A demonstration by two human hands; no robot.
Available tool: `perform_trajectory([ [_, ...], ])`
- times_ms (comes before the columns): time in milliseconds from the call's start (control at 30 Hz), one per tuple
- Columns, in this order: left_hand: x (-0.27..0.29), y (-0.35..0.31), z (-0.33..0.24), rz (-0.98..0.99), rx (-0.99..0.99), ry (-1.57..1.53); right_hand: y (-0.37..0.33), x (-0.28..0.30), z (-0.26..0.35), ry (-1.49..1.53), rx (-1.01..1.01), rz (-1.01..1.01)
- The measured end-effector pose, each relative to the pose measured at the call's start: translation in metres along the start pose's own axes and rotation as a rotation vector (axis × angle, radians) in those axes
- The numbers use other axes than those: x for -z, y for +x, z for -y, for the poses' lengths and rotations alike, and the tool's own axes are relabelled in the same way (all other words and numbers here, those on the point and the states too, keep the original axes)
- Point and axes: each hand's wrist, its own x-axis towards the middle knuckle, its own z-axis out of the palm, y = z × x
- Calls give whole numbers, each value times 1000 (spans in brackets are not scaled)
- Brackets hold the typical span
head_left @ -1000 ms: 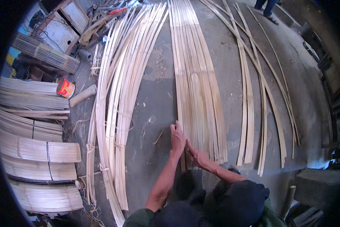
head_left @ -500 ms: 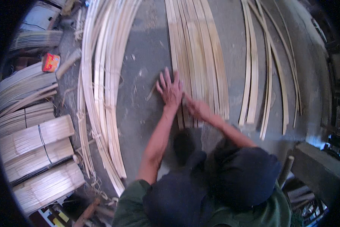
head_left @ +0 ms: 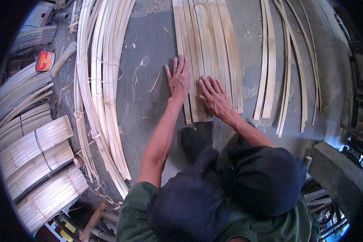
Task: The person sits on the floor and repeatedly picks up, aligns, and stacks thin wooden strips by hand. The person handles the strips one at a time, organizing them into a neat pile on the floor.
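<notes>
Long pale wooden slats (head_left: 210,36), likely split bamboo, lie side by side on the grey floor in front of me, their near ends toward my knees. Along the left edge of this row, my left hand (head_left: 179,81) rests with fingers stretched forward, its right side against the outermost slat. My right hand (head_left: 216,97) lies flat over the middle slats near their close ends, fingers extended and slightly apart. Neither hand grips anything. Under the hands, parts of the slats are hidden.
Left of the row runs a tied bundle of long strips (head_left: 96,84). Farther left are strapped stacks of slats (head_left: 36,139) and a red packet (head_left: 45,61). Several loose strips (head_left: 265,64) lie to the right. A concrete block (head_left: 336,165) stands at the lower right.
My right hand has moved away from beside my left wrist and now lies flat farther right on the slats. My left hand's fingers are closer together. The view has shifted slightly.
</notes>
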Motion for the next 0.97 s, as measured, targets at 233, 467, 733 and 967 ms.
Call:
perform_trajectory([
  [233,16,3,-22,58,-13,-19,-1,1,2,-11,-16,35],
  [467,16,6,-25,103,-70,62,0,0,-2,106,0,27],
  [733,16,14,-82,85,-155,-110,-9,21,-58,412,-256,-413],
  [967,-10,33,-121,138,-288,-93,-23,44,-93,528,-754,-99],
])
